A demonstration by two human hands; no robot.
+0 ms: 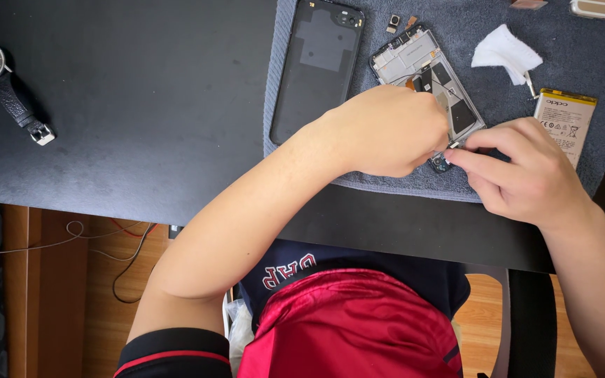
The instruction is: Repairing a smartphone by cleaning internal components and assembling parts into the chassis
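Bare black desk (pixel 141 105) lies open left; the back cover (pixel 316 66), battery (pixel 565 122) and tissue (pixel 504 50) crowd the far right.

Single view only, camera on my head, looking steeply down over my chest and lap. Close range: my left hand (pixel 386 133) and right hand (pixel 526 175) fill centre right. Grey mat (pixel 470 84) runs off far edge, black desk (pixel 141 105) stretches left, wood floor near.
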